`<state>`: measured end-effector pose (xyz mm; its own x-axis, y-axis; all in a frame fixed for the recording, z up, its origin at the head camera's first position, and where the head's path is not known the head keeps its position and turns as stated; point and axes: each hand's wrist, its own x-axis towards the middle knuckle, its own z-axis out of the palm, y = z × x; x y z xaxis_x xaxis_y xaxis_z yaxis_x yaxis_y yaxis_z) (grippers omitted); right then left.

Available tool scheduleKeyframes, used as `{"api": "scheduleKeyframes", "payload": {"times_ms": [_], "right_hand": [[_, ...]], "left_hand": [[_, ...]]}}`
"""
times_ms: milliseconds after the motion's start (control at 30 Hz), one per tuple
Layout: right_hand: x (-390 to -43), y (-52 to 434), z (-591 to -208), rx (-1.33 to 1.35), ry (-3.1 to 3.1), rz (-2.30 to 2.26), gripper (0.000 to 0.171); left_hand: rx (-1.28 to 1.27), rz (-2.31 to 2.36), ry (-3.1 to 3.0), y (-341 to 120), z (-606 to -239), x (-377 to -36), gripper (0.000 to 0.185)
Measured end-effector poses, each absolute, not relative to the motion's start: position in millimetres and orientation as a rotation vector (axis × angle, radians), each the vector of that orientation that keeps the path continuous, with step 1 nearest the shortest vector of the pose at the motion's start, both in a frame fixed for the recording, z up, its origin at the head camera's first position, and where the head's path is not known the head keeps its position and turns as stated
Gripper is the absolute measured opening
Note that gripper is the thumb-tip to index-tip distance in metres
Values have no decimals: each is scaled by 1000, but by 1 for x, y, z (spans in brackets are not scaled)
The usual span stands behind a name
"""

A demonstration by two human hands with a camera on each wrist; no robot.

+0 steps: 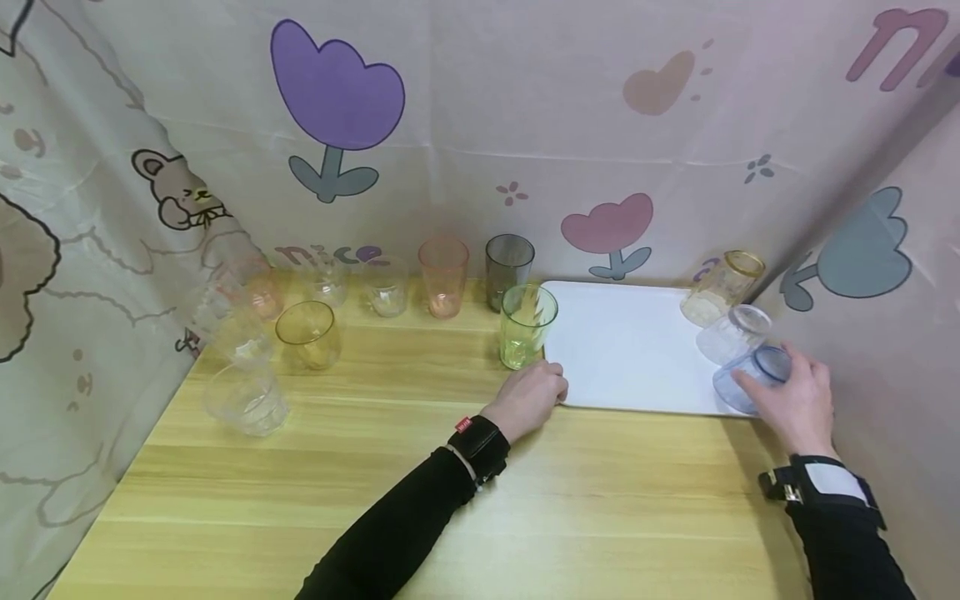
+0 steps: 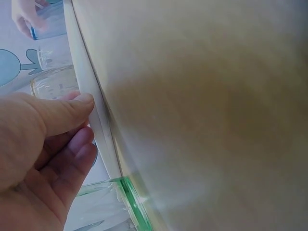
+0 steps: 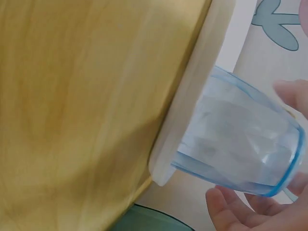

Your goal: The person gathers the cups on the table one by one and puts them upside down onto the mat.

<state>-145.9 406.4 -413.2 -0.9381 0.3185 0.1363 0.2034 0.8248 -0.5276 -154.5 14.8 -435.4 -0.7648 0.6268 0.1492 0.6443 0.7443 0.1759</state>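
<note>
At the right end of the white tray (image 1: pixel 615 350) stands a blue glass (image 3: pixel 240 139), upside down by its tapering shape. My right hand (image 1: pixel 798 400) holds it near its upper end, thumb on one side and fingers on the other in the right wrist view. My left hand (image 1: pixel 528 400) rests at the tray's front left corner, fingers loosely bent. In the left wrist view its thumb tip lies at the tray's edge (image 2: pixel 98 120), with nothing visible between thumb and fingers. A green glass (image 1: pixel 525 333) stands just beyond this hand, left of the tray.
Behind the blue glass, a clear glass (image 1: pixel 735 333) and an amber-rimmed glass (image 1: pixel 720 292) line the tray's right end. Left on the wooden table (image 1: pixel 420 492) are a grey glass (image 1: pixel 510 271), a pink glass (image 1: pixel 444 279), an amber glass (image 1: pixel 309 333) and several clear ones. Printed curtains (image 1: pixel 487 100) enclose the back and sides.
</note>
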Motion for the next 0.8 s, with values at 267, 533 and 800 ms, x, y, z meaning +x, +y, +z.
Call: {"api": "scheduleKeyframes", "payload": {"times_ms": [267, 533, 800], "right_hand": [[-145, 380, -400, -366, -2589, 805, 83], [-139, 321, -389, -37, -2417, 806, 72], [-135, 273, -400, 296, -2385, 813, 63]], "left_hand": [[-1008, -362, -2882, 12, -435, -155, 24], [-963, -538, -2889, 9, -437, -151, 10], [-888, -778, -2815, 7, -433, -140, 15]]}}
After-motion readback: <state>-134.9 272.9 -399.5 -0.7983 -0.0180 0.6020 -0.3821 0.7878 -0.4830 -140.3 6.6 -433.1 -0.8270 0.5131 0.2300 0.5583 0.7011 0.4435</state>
